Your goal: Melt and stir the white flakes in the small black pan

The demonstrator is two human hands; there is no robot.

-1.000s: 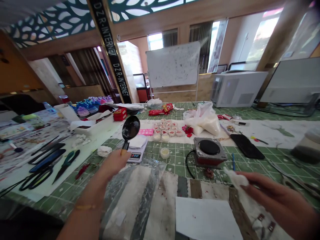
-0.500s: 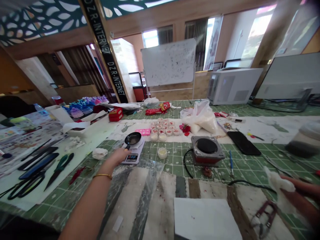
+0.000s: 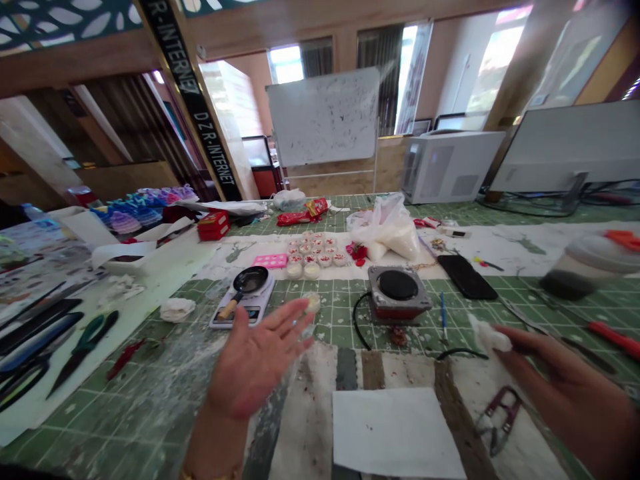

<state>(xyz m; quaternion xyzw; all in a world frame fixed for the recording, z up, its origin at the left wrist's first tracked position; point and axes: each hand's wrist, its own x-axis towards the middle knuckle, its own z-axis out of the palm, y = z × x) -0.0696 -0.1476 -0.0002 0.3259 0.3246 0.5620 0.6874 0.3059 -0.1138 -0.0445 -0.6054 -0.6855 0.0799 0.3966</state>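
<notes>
My left hand (image 3: 260, 360) is open, palm up with the fingers spread. Its fingertips come close to a small cup of pale yellow wax (image 3: 313, 302) and overlap it in view; whether they touch I cannot tell. A small black pan (image 3: 251, 279) with a wooden handle rests on a white digital scale (image 3: 261, 308) behind that hand. My right hand (image 3: 563, 373) pinches a crumpled white tissue (image 3: 493, 337) at the right. Below it lie small thread snips (image 3: 501, 417) with a dark red grip.
A hot plate (image 3: 399, 293) with a black cable stands mid-table. Behind are several small filled cups (image 3: 325, 260), a pink mould (image 3: 270, 261) and a plastic bag of white material (image 3: 395, 233). A phone (image 3: 467, 277) lies right; scissors (image 3: 83, 350) lie left; a white box (image 3: 395, 430) is in front.
My left hand has let go of the pan's handle on the scale, and moved right with its fingers opened. My right hand has come further into view, moving left with the tissue.
</notes>
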